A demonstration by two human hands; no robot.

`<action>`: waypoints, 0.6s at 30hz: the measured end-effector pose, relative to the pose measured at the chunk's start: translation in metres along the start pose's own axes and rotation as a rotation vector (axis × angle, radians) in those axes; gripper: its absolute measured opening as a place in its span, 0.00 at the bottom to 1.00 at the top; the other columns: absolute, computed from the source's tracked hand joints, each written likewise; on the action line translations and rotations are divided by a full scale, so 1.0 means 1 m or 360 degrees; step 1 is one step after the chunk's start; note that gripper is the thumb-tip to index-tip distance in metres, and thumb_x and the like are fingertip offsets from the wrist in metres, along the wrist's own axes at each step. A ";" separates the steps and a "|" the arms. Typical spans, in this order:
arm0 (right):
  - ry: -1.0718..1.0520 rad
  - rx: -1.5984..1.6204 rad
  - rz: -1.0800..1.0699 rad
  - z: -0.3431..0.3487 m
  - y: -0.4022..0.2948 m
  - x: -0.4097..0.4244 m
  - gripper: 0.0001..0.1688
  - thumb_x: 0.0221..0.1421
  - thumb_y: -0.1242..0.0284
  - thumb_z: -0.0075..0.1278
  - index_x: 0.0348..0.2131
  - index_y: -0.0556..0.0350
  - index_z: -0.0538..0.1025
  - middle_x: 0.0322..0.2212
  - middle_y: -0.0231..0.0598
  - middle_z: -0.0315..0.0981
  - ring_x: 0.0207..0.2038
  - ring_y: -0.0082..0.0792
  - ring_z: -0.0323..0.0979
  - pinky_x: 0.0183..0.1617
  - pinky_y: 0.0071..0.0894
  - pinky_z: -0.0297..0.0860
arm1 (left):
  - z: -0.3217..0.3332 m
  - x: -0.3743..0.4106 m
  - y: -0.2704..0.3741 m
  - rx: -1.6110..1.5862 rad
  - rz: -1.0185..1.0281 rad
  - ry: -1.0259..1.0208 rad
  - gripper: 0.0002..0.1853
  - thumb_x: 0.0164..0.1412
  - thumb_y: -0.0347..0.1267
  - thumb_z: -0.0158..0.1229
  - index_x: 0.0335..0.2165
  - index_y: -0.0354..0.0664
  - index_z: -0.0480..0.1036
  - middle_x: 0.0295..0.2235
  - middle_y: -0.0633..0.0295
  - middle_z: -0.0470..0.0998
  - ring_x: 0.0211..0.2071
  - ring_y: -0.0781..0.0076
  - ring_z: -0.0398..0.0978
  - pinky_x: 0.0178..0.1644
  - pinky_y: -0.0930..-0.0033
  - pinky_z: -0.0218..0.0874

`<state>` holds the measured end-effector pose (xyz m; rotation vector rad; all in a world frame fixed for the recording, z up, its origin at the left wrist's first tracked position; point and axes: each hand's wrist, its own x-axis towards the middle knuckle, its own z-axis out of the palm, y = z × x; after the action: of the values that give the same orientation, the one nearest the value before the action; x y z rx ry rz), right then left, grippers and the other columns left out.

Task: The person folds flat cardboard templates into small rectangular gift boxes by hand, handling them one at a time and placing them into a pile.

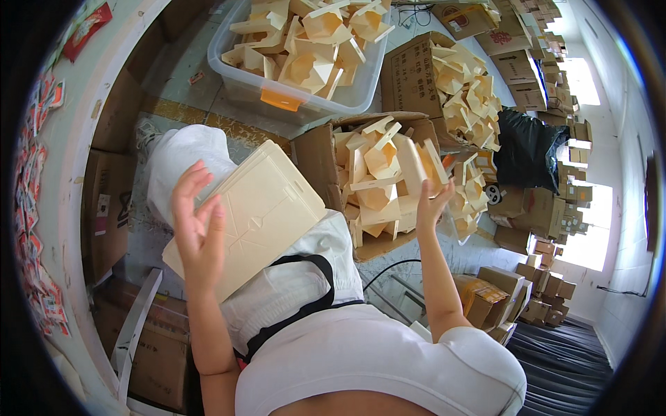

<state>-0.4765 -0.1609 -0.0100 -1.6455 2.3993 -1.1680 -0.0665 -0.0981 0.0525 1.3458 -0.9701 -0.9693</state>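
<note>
A stack of flat, creased cream card sheets [265, 208] rests tilted across my lap. Over the left edge of the stack is my left hand [200, 229], empty, with its fingers apart. My right hand [436, 205] reaches out to the right and grips the lower end of a folded cream card piece [416, 164], slightly blurred. Beneath and beside that piece, an open brown carton [317, 161] is heaped with similar folded card pieces [377, 182]. Part of the carton's right side is hidden by the hand and the piece.
A clear plastic bin [234, 83] with an orange latch and another carton [408, 78] hold more folded pieces. A black plastic bag [530, 148] stands at the right. At the left, a long table [78, 156] carries small red packets [39, 208]. Stacked cartons [536, 208] line the wall.
</note>
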 end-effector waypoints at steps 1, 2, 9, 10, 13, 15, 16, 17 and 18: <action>-0.0092 -0.0055 0.0190 0.005 0.013 -0.004 0.35 0.49 0.65 0.49 0.50 0.65 0.54 0.49 0.51 0.51 0.53 0.41 0.51 0.55 0.33 0.48 | -0.007 0.000 0.000 0.0018 0.0015 0.0043 0.20 0.56 0.28 0.45 0.48 0.37 0.56 0.51 0.56 0.57 0.49 0.65 0.58 0.51 0.62 0.53; -0.0184 -0.0111 0.0375 0.007 0.026 -0.008 0.38 0.48 0.64 0.50 0.52 0.65 0.51 0.50 0.52 0.49 0.55 0.43 0.48 0.57 0.35 0.46 | -0.016 -0.002 -0.003 0.0002 0.0029 0.0129 0.20 0.56 0.28 0.45 0.47 0.37 0.57 0.51 0.56 0.58 0.49 0.65 0.59 0.51 0.62 0.52; -0.0833 0.0427 -0.0101 0.049 -0.078 -0.042 0.34 0.53 0.64 0.42 0.55 0.57 0.50 0.54 0.45 0.47 0.57 0.43 0.46 0.58 0.39 0.44 | -0.102 -0.049 -0.055 0.0529 -0.0074 0.0806 0.15 0.57 0.29 0.45 0.44 0.37 0.63 0.47 0.56 0.64 0.50 0.68 0.59 0.54 0.67 0.46; -0.0981 0.0426 -0.0292 0.051 -0.100 -0.046 0.33 0.54 0.63 0.40 0.54 0.58 0.51 0.54 0.46 0.47 0.57 0.43 0.46 0.58 0.39 0.44 | -0.101 -0.053 -0.057 0.0558 -0.0160 0.0845 0.16 0.58 0.30 0.43 0.45 0.36 0.62 0.47 0.56 0.63 0.51 0.67 0.58 0.54 0.67 0.45; -0.1494 0.0487 -0.0671 0.058 -0.160 -0.059 0.32 0.55 0.62 0.35 0.54 0.63 0.51 0.55 0.49 0.45 0.58 0.46 0.41 0.59 0.39 0.40 | -0.087 -0.065 -0.061 0.0408 -0.0327 0.0888 0.21 0.61 0.37 0.38 0.49 0.35 0.58 0.50 0.55 0.60 0.53 0.66 0.54 0.56 0.69 0.42; -0.1788 0.0421 -0.0725 0.063 -0.183 -0.072 0.34 0.55 0.62 0.35 0.54 0.64 0.49 0.55 0.50 0.44 0.59 0.47 0.39 0.60 0.39 0.39 | -0.083 -0.075 -0.070 0.0116 -0.0453 0.0846 0.26 0.61 0.43 0.33 0.51 0.35 0.53 0.53 0.53 0.55 0.54 0.65 0.51 0.57 0.68 0.40; -0.1885 0.0392 -0.0744 0.062 -0.194 -0.076 0.35 0.55 0.63 0.35 0.55 0.65 0.47 0.56 0.52 0.41 0.59 0.49 0.38 0.60 0.38 0.39 | -0.077 -0.079 -0.074 -0.0147 -0.0503 0.0885 0.28 0.61 0.44 0.32 0.52 0.35 0.52 0.53 0.53 0.53 0.55 0.65 0.51 0.57 0.67 0.40; -0.1904 0.0415 -0.0736 0.062 -0.200 -0.080 0.35 0.55 0.62 0.35 0.55 0.65 0.47 0.56 0.52 0.41 0.59 0.49 0.37 0.60 0.38 0.39 | -0.073 -0.083 -0.076 -0.0411 -0.0546 0.0914 0.29 0.61 0.45 0.31 0.53 0.35 0.51 0.54 0.52 0.52 0.55 0.65 0.51 0.57 0.67 0.39; -0.1920 0.0431 -0.0722 0.061 -0.203 -0.082 0.35 0.55 0.62 0.36 0.55 0.65 0.47 0.56 0.53 0.41 0.59 0.49 0.37 0.60 0.38 0.40 | -0.071 -0.084 -0.075 -0.0388 -0.0560 0.0820 0.30 0.61 0.46 0.31 0.54 0.34 0.48 0.55 0.51 0.50 0.55 0.64 0.49 0.58 0.67 0.39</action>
<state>-0.2528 -0.1645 0.0305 -1.9680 1.1186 -0.2446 -0.0254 0.0044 -0.0228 1.4798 -0.2219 -0.8971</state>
